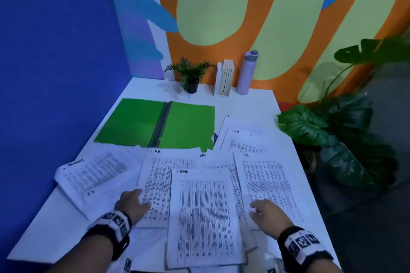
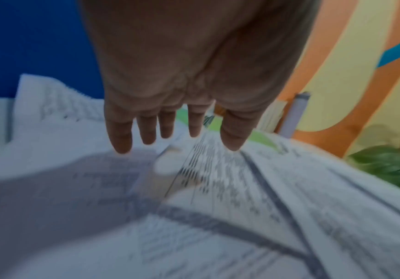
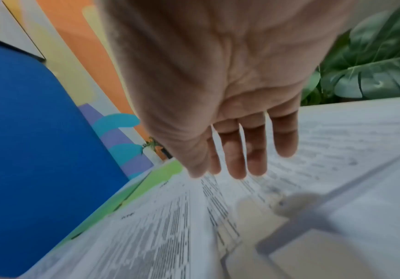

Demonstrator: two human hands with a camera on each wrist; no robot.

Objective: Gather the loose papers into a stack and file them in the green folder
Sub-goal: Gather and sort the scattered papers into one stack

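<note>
Several printed white papers point(image 1: 204, 213) lie scattered and overlapping across the near half of the white table point(image 1: 253, 104). The green folder point(image 1: 159, 124) lies spread flat behind them, at the left rear. My left hand point(image 1: 133, 203) hovers with straight fingers point(image 2: 120, 136) just over the left sheets point(image 2: 217, 169). My right hand point(image 1: 264, 210) is flat with straight fingers point(image 3: 256, 151) just above the right sheets point(image 3: 170, 226). Neither hand holds anything. A sliver of the green folder point(image 3: 155, 179) shows beyond the right hand's fingertips.
A small potted plant point(image 1: 190, 77), upright books point(image 1: 226, 77) and a lilac bottle point(image 1: 246, 73) stand along the table's back edge. A blue wall point(image 1: 55, 73) borders the left side. A large leafy plant point(image 1: 332, 135) stands off the right edge.
</note>
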